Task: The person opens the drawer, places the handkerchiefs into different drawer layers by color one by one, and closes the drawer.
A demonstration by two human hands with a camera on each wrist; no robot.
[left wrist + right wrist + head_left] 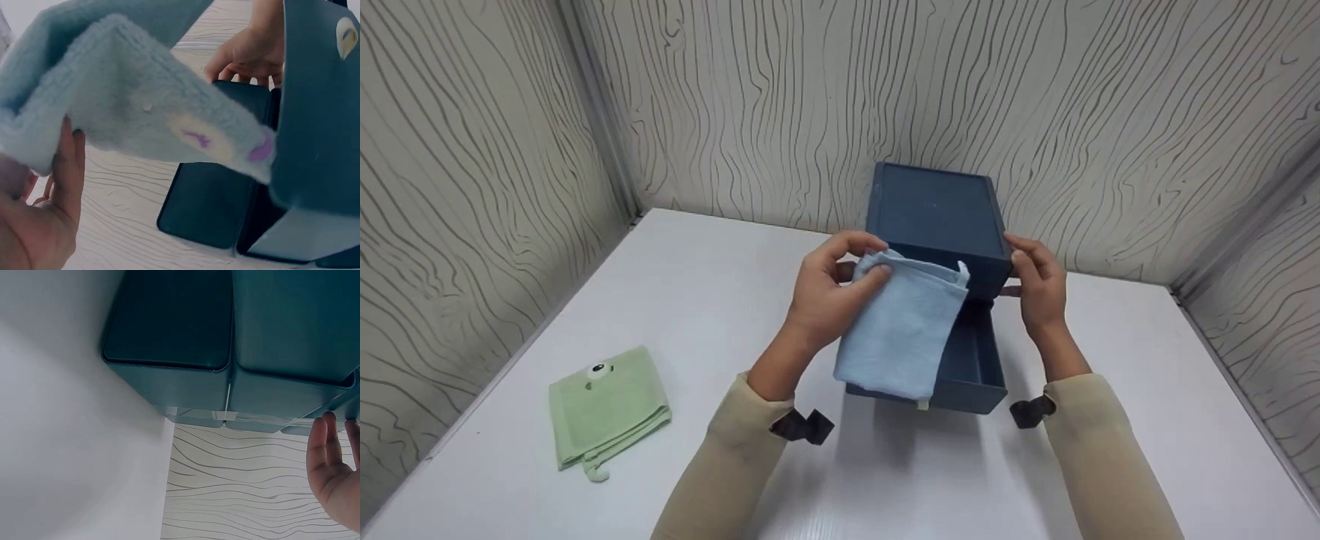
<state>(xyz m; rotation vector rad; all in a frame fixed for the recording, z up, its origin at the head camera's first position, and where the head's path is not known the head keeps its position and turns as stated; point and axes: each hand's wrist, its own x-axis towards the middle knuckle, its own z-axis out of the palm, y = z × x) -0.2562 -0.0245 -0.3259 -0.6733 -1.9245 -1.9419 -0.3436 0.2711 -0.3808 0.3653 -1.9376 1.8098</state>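
Pale blue cloth (900, 337): soft, roughly rectangular, hanging just below centre of the head view, partly over the open drawer (971, 397). Left hand (831, 289), at the cloth's eleven o'clock corner: thumb and fingers clamped on the fabric. Right hand (1041, 289), between two and three o'clock from the cloth: fingers slightly apart, fingertips against the edge of the dark blue case (934, 206). Case and drawer: smooth, rigid, boxy, with rounded corners; drawer opening towards six o'clock.

At eight o'clock: green cloth (611, 412), folded nearly square, with white eye motif and trailing loop, flat on the smooth white table (720, 300). At twelve o'clock: pale wall panel (757, 112), patterned with dark wavy grain lines.

Visible only in the left wrist view: fleecy reverse of the pale blue cloth, with cream patch (183, 125) and purple markings. Only in the right wrist view: translucent strip (253, 417) across the case. Only in the head view: green cloth.
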